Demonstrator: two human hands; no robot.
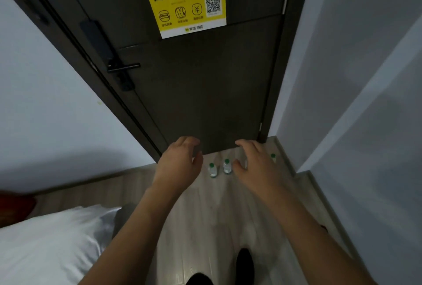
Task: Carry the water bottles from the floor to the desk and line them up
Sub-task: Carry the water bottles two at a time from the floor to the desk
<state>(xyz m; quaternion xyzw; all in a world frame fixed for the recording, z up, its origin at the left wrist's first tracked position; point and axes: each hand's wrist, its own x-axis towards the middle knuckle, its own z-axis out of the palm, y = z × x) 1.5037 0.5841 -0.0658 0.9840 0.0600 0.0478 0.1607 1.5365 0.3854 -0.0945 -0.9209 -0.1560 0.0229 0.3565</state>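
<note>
Door [205, 83]: one, dark, shut, filling the upper middle of the head view; black lever handle [123, 68] on its left edge.
Wi-Fi sign [186, 3]: one, yellow, stuck high on the door, with a QR code.
Bed [52, 246]: one, white bedding, lower left corner.
Floor [217, 211]: pale wood-look planks running up to the door.
Left hand [179, 162]: held out over the floor, fingers loosely bent and spread, holding nothing, touching nothing.
Right hand [255, 161]: held out likewise, fingers parted and slightly curved, gripping nothing; it hides part of the bottle row.
Water bottles [227, 167]: three counted in plain sight, clear with green caps, standing upright on the floor in a row before the door, long axis vertical, caps up; two lie between the hands, one beyond the right hand near the right wall. Whether another stands behind the right hand cannot be told.
</note>
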